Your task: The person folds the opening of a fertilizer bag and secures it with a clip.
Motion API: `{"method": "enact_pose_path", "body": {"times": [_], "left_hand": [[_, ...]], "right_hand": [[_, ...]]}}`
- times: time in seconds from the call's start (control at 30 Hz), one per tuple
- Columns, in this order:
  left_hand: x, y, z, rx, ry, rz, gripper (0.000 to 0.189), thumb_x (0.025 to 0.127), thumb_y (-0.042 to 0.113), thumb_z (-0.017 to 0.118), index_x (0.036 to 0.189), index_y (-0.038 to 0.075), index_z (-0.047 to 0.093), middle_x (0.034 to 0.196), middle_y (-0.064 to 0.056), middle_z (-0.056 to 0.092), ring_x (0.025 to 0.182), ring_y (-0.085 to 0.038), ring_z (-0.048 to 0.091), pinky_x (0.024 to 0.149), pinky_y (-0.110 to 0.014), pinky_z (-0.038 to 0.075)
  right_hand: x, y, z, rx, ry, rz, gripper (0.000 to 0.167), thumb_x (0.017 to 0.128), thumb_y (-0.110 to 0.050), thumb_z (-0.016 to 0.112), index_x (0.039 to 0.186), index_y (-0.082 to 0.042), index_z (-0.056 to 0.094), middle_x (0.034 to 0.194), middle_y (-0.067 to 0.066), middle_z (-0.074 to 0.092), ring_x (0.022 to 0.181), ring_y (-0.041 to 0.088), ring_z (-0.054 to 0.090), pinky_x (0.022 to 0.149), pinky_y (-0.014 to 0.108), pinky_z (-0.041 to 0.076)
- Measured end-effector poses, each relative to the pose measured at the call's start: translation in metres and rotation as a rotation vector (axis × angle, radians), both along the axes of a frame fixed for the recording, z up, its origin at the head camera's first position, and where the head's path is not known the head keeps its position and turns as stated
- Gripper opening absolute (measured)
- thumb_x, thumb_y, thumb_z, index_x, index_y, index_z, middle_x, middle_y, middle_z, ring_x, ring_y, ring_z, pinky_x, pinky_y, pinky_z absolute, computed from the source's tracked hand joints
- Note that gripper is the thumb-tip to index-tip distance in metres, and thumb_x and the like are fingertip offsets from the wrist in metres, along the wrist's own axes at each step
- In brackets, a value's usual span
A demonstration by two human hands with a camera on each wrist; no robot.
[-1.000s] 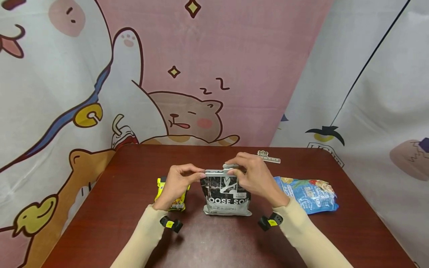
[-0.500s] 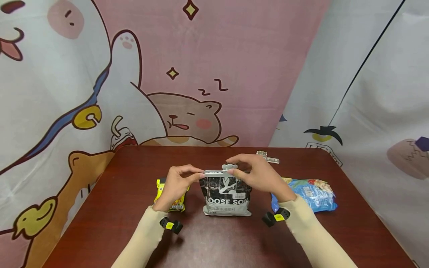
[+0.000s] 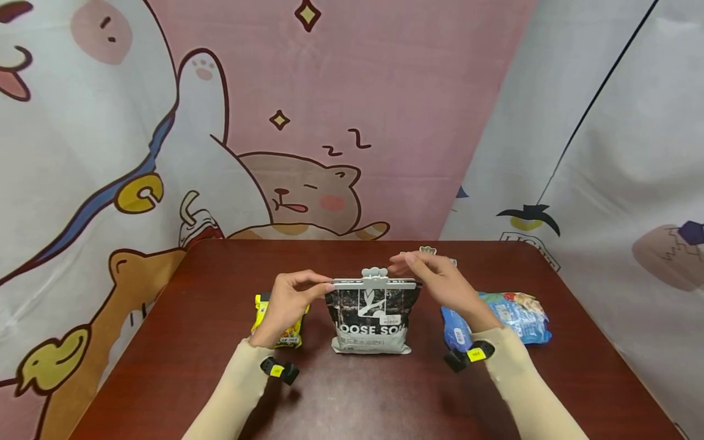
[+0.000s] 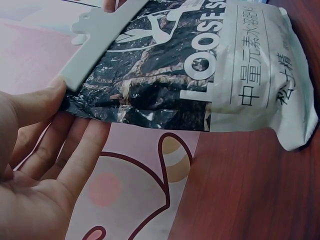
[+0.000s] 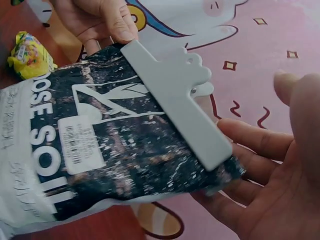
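A black and white soil bag stands upright in the middle of the table, lettered "LOOSE SOIL". A pale grey bag clip with a scalloped handle lies across its top edge. My left hand pinches the bag's upper left corner at the clip's end; in the left wrist view, the thumb is on the clip and the fingers are behind the bag. Beside the clip's other end is my right hand. Its fingers are extended and loosely spread, the thumb away from the clip in the right wrist view.
A yellow packet lies left of the bag, partly behind the left hand. On the right is a blue packet, partly covered by the right forearm. Another clip lies at the back, mostly hidden behind the right hand. A cartoon-printed cloth hangs behind the table.
My right hand has let go of the clip's handle and moved right, uncovering the clip. The left hand keeps its pinch, and the bag stays about where it was.
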State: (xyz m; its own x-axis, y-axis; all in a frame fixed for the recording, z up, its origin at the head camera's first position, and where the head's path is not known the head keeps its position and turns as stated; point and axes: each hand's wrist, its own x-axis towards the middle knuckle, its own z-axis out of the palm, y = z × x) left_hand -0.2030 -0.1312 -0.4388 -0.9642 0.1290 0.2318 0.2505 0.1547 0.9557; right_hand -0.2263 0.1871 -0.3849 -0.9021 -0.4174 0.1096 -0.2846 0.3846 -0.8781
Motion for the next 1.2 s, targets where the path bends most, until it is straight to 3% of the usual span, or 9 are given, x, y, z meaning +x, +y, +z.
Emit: {"method": "enact_pose_path", "body": {"times": [0.17, 0.37, 0.43, 0.53, 0.67, 0.8, 1.0, 1.2], "left_hand": [[0.0, -0.001, -0.001, 0.004, 0.001, 0.0, 0.012, 0.09, 0.028, 0.081, 0.1, 0.021, 0.083, 0.102, -0.004, 0.078, 0.088, -0.023, 0.075, 0.081, -0.036, 0.062], [-0.001, 0.002, -0.003, 0.012, -0.006, -0.004, 0.012, 0.09, 0.027, 0.081, 0.1, 0.021, 0.083, 0.103, -0.004, 0.078, 0.09, -0.021, 0.074, 0.08, -0.035, 0.062], [-0.001, 0.002, -0.003, 0.019, -0.011, -0.007, 0.013, 0.09, 0.026, 0.081, 0.101, 0.02, 0.082, 0.103, -0.004, 0.078, 0.09, -0.021, 0.074, 0.08, -0.035, 0.062], [-0.001, 0.002, -0.003, 0.028, -0.011, -0.007, 0.014, 0.09, 0.026, 0.08, 0.101, 0.018, 0.082, 0.104, -0.004, 0.078, 0.09, -0.022, 0.074, 0.081, -0.035, 0.062], [-0.002, 0.003, -0.004, 0.063, -0.025, 0.007, 0.019, 0.09, 0.026, 0.081, 0.103, 0.013, 0.081, 0.105, -0.005, 0.077, 0.089, -0.025, 0.074, 0.083, -0.038, 0.062], [-0.002, 0.005, -0.005, 0.088, -0.048, 0.03, 0.022, 0.089, 0.028, 0.082, 0.103, 0.011, 0.081, 0.107, -0.007, 0.077, 0.088, -0.026, 0.075, 0.084, -0.041, 0.063], [-0.003, 0.007, -0.006, 0.097, -0.069, 0.081, 0.022, 0.088, 0.029, 0.083, 0.102, 0.013, 0.081, 0.106, -0.011, 0.076, 0.083, -0.025, 0.076, 0.082, -0.047, 0.063], [-0.005, 0.01, -0.005, 0.087, -0.098, 0.125, 0.023, 0.087, 0.031, 0.083, 0.102, 0.013, 0.081, 0.104, -0.009, 0.077, 0.08, -0.025, 0.076, 0.072, -0.032, 0.062]], "right_hand": [[0.006, 0.004, -0.012, -0.083, -0.054, -0.03, 0.049, 0.109, -0.053, 0.037, 0.132, -0.022, 0.068, 0.126, 0.003, 0.074, 0.139, 0.024, 0.054, 0.116, 0.06, 0.039], [0.013, 0.009, -0.031, -0.142, -0.11, -0.099, 0.049, 0.108, -0.051, 0.044, 0.132, -0.016, 0.068, 0.138, 0.007, 0.066, 0.132, 0.019, 0.06, 0.109, 0.053, 0.05], [0.014, 0.01, -0.038, -0.139, -0.104, -0.122, 0.045, 0.106, -0.047, 0.051, 0.132, -0.014, 0.068, 0.135, 0.007, 0.067, 0.124, 0.017, 0.065, 0.105, 0.049, 0.054], [0.016, 0.011, -0.047, -0.116, -0.066, -0.174, 0.038, 0.103, -0.041, 0.062, 0.129, -0.015, 0.07, 0.117, 0.011, 0.071, 0.107, 0.013, 0.07, 0.097, 0.044, 0.059], [0.015, 0.009, -0.054, -0.136, -0.033, -0.203, 0.034, 0.101, -0.033, 0.067, 0.127, -0.011, 0.07, 0.1, 0.015, 0.072, 0.094, 0.012, 0.072, 0.089, 0.036, 0.061], [0.015, 0.007, -0.056, -0.191, -0.028, -0.212, 0.035, 0.101, -0.027, 0.068, 0.127, -0.004, 0.068, 0.104, 0.017, 0.076, 0.092, 0.009, 0.074, 0.084, 0.03, 0.062], [0.013, 0.004, -0.056, -0.218, -0.039, -0.234, 0.036, 0.101, -0.024, 0.068, 0.127, 0.0, 0.066, 0.104, 0.02, 0.076, 0.09, 0.007, 0.075, 0.083, 0.036, 0.063], [0.008, 0.001, -0.056, -0.236, -0.075, -0.24, 0.037, 0.101, -0.024, 0.067, 0.128, 0.002, 0.065, 0.103, 0.023, 0.075, 0.088, 0.009, 0.075, 0.088, 0.048, 0.061]]}}
